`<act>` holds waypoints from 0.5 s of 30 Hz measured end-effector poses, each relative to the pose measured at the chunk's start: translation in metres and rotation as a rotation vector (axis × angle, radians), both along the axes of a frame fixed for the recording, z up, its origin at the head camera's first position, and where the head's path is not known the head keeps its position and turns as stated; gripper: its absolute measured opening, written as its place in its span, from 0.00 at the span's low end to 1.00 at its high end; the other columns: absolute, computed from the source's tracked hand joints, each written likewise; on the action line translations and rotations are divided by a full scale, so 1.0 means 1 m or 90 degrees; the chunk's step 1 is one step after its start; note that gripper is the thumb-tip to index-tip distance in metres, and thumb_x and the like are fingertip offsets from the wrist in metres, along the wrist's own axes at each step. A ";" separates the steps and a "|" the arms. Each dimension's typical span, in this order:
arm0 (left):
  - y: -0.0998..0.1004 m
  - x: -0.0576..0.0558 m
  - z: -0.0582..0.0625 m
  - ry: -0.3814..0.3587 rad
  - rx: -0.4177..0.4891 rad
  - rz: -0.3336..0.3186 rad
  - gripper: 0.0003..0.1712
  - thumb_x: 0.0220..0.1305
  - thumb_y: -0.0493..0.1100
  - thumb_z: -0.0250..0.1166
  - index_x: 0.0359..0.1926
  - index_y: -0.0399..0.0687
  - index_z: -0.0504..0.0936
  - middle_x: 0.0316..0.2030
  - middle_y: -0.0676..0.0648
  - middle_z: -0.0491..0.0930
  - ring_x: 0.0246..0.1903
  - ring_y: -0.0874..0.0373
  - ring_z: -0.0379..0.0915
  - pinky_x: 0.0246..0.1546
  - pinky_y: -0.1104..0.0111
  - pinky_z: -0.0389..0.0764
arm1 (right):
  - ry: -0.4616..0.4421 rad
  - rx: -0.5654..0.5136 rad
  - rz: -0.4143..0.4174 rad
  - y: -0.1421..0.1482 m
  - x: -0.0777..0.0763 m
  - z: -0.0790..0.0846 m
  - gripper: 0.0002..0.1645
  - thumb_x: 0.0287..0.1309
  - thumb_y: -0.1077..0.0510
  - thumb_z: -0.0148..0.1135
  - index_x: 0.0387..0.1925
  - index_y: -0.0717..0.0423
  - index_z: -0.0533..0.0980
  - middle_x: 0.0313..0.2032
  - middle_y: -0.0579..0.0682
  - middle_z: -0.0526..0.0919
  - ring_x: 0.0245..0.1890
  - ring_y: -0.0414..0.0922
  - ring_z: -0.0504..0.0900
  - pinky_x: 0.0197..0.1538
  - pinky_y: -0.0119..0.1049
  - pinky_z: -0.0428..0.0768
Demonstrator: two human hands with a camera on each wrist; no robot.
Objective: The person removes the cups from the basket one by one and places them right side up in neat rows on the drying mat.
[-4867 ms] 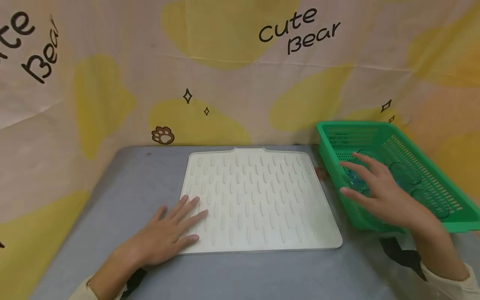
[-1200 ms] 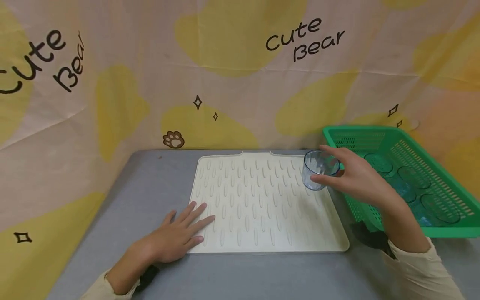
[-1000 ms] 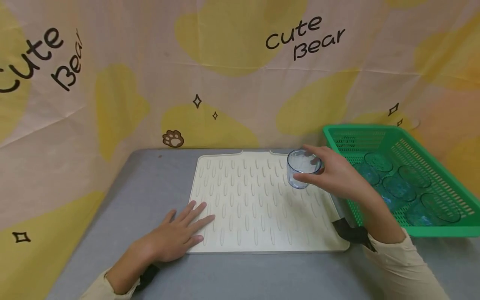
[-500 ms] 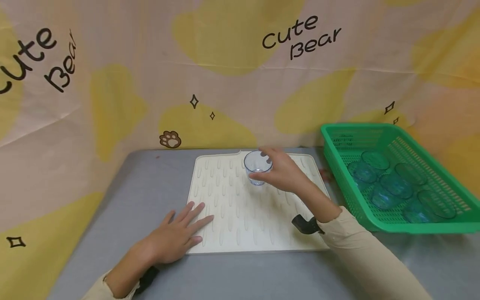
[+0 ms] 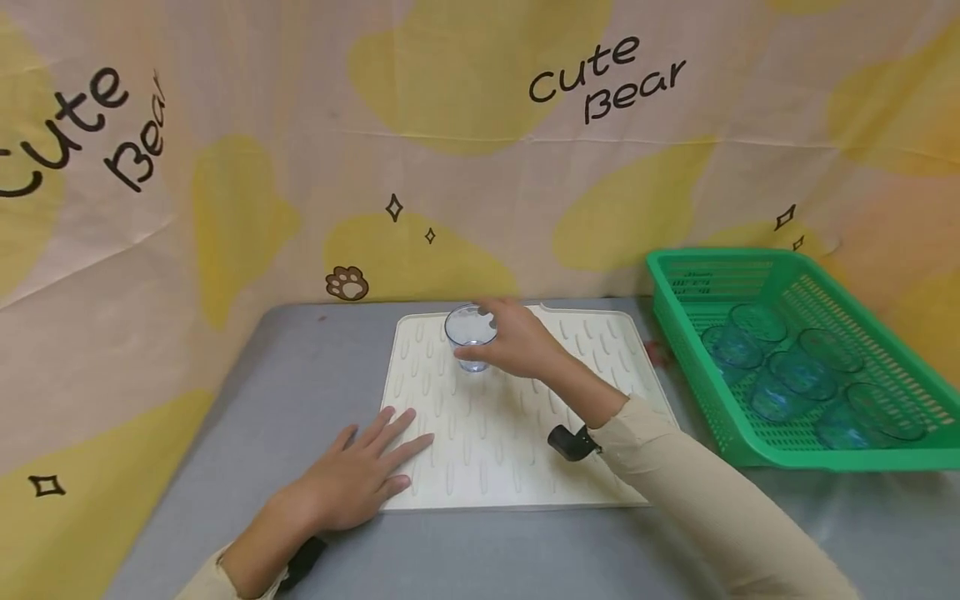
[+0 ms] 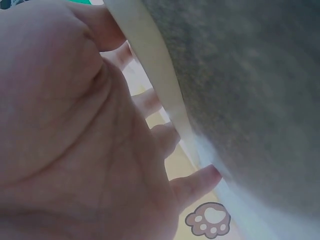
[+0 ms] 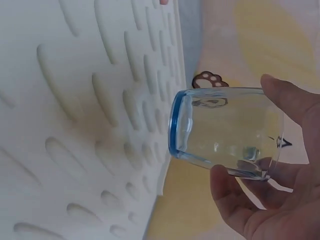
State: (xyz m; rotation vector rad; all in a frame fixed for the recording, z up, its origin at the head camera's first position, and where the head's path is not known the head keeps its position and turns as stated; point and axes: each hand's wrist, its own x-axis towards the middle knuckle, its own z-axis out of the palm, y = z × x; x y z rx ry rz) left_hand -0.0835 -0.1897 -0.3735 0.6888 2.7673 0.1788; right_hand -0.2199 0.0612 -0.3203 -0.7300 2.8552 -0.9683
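My right hand (image 5: 519, 340) holds a clear drinking glass (image 5: 462, 335) over the back left part of a white ridged mat (image 5: 487, 467). Thumb and fingertips grip the glass near its rim, on opposite sides. In the right wrist view, the glass (image 7: 225, 125) has a thick blue-tinted base that faces the mat (image 7: 75, 160), with a gap between them. My left hand (image 5: 352, 483) lies with its fingers spread on the mat's front left edge. Seen by the left wrist camera, the left palm (image 6: 85, 125) is bare and the fingertips reach onto the mat.
A green plastic basket (image 5: 862, 459) stands to the right of the mat, with several blue-tinted glasses (image 5: 795, 375) inside. Between mat and basket sits a small reddish thing (image 5: 656, 353). Grey cloth (image 5: 315, 383) covers the table, and a printed curtain (image 5: 450, 167) hangs behind.
The right hand was empty above the basket at first. It then took hold of a glass and carried it leftward across the mat. The left hand has stayed on the mat's edge.
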 end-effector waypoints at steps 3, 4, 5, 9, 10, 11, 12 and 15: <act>-0.001 0.001 -0.001 -0.001 0.000 -0.002 0.31 0.76 0.57 0.51 0.76 0.69 0.57 0.80 0.49 0.46 0.79 0.43 0.40 0.68 0.33 0.52 | -0.011 0.007 0.007 -0.011 -0.001 -0.003 0.48 0.53 0.39 0.72 0.72 0.46 0.65 0.66 0.54 0.74 0.60 0.54 0.79 0.59 0.48 0.78; -0.001 0.002 -0.001 0.000 0.000 -0.003 0.31 0.76 0.57 0.51 0.76 0.69 0.57 0.80 0.49 0.47 0.79 0.43 0.41 0.68 0.33 0.53 | -0.013 0.011 0.006 -0.015 -0.001 -0.004 0.48 0.54 0.39 0.72 0.72 0.47 0.64 0.67 0.54 0.73 0.60 0.53 0.79 0.60 0.48 0.78; -0.002 0.002 -0.001 0.003 0.000 -0.005 0.31 0.76 0.57 0.51 0.76 0.69 0.57 0.80 0.49 0.47 0.79 0.43 0.41 0.68 0.33 0.53 | -0.014 0.014 0.004 -0.018 -0.002 -0.006 0.49 0.54 0.38 0.72 0.72 0.48 0.64 0.67 0.54 0.73 0.60 0.53 0.79 0.60 0.47 0.78; -0.002 0.001 -0.002 0.010 0.000 -0.011 0.31 0.76 0.56 0.51 0.76 0.68 0.57 0.80 0.49 0.47 0.79 0.43 0.41 0.67 0.33 0.54 | -0.020 0.023 -0.016 -0.027 -0.006 -0.010 0.50 0.54 0.38 0.72 0.73 0.51 0.63 0.69 0.54 0.70 0.63 0.53 0.76 0.63 0.48 0.76; -0.001 0.001 -0.002 0.010 0.001 -0.012 0.31 0.76 0.56 0.51 0.76 0.69 0.57 0.80 0.49 0.47 0.79 0.43 0.41 0.67 0.33 0.54 | -0.022 0.028 -0.021 -0.028 -0.007 -0.012 0.50 0.54 0.38 0.72 0.73 0.52 0.63 0.70 0.54 0.69 0.65 0.53 0.75 0.64 0.48 0.75; -0.001 0.001 -0.002 0.011 0.002 -0.013 0.32 0.76 0.56 0.51 0.76 0.69 0.57 0.80 0.49 0.47 0.79 0.43 0.42 0.67 0.32 0.54 | -0.023 0.033 -0.026 -0.029 -0.008 -0.014 0.50 0.54 0.37 0.71 0.73 0.52 0.63 0.70 0.55 0.68 0.66 0.53 0.73 0.65 0.49 0.74; -0.001 0.000 -0.002 0.012 0.003 -0.013 0.32 0.75 0.56 0.51 0.76 0.69 0.57 0.80 0.49 0.47 0.79 0.42 0.42 0.67 0.32 0.54 | -0.027 0.036 -0.031 -0.030 -0.009 -0.015 0.50 0.54 0.37 0.71 0.73 0.52 0.63 0.71 0.55 0.68 0.67 0.54 0.72 0.66 0.49 0.73; 0.000 0.000 -0.002 0.014 0.006 -0.013 0.32 0.75 0.56 0.52 0.76 0.68 0.58 0.80 0.48 0.47 0.78 0.42 0.42 0.66 0.32 0.54 | -0.031 0.041 -0.048 -0.030 -0.011 -0.021 0.51 0.54 0.36 0.71 0.73 0.51 0.63 0.72 0.54 0.66 0.67 0.53 0.73 0.65 0.49 0.74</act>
